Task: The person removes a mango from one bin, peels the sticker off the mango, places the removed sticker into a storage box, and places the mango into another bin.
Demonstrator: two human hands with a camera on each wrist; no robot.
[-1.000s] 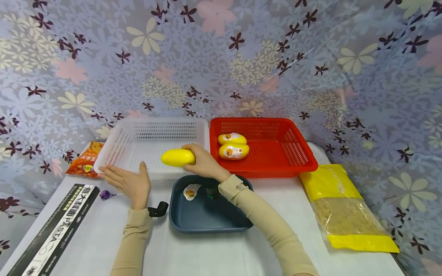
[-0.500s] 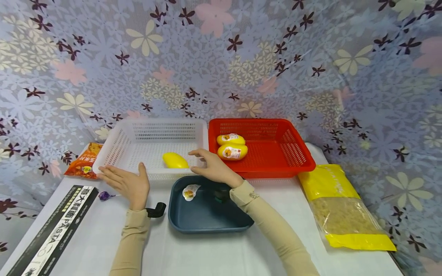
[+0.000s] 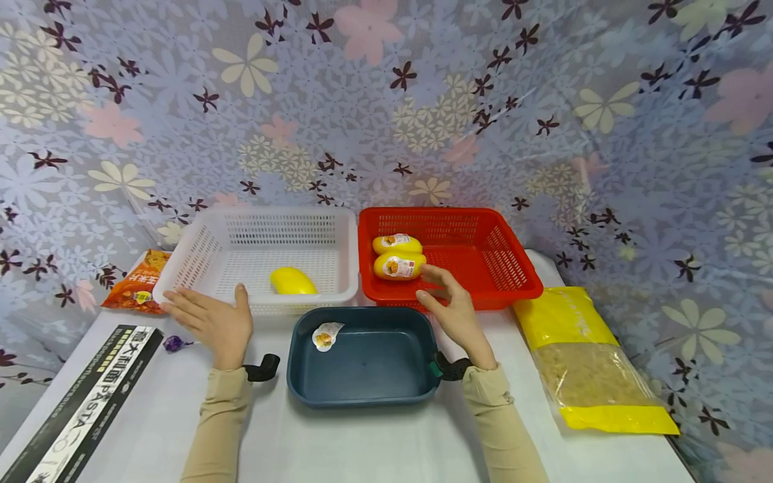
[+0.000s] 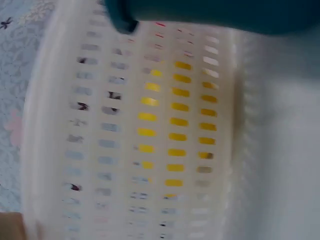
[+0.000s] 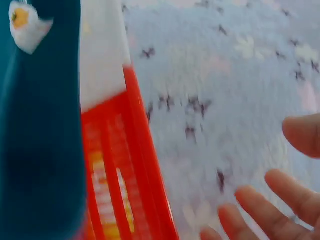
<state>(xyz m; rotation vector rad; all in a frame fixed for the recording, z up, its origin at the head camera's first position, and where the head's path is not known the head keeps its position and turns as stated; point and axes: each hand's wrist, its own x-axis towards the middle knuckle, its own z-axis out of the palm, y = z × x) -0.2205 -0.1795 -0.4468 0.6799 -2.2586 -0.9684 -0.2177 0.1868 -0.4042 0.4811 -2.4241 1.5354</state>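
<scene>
A plain yellow mango [image 3: 292,281] lies in the white basket [image 3: 280,231], near its front wall; in the left wrist view its yellow shows through the slots. My left hand [image 3: 211,325], fingers straight, is at that basket's front left corner and holds nothing. Over the front edge of the red basket [image 3: 477,265] is my right hand [image 3: 454,315], its fingers relaxed and apart with nothing between them. Two labelled yellow mangoes [image 3: 399,265] lie side by side at the left in the red basket. A torn label [image 3: 327,336] sits in the dark teal tray [image 3: 362,365] between my hands.
Left on the table are an orange snack bag [image 3: 140,282], a purple lollipop [image 3: 174,343] and a long black-and-white pasta box [image 3: 84,402]. A yellow bag of pasta [image 3: 594,362] lies at the right. A flowered cloth [image 3: 386,121] hangs behind the baskets.
My right hand has let go of the mango, which now lies in the white basket. It has then moved right to the red basket. My left hand has stayed at the white basket's corner.
</scene>
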